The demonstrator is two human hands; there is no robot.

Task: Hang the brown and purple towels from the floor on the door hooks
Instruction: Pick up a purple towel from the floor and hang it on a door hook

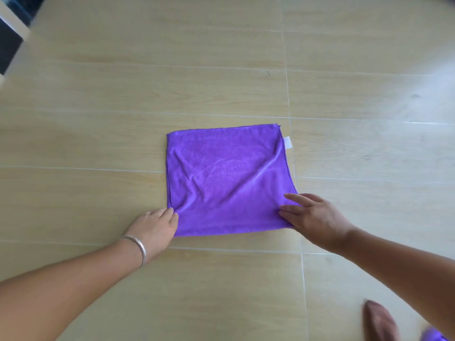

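The purple towel point(226, 180) lies flat on the tan floor point(123, 94), just past the fingertips of both hands. It is not picked up yet, so I think the job is only starting. No brown towel, door or hooks show here, so both towels seem left to hang.

The left hand point(154, 228) is at the near left corner. Its fingers point(170, 212) are curled together, and they look like they pinch the towel's edge. The right hand point(315, 217) lies on the near right corner, fingers point(295, 196) spread and flat on the cloth.

A small white tag point(287, 142) sticks out far beyond the right fingers. A silver bangle point(138, 248) sits on the left wrist. A foot point(380, 318) shows behind the right hand, well apart. Nothing blocks the towel.
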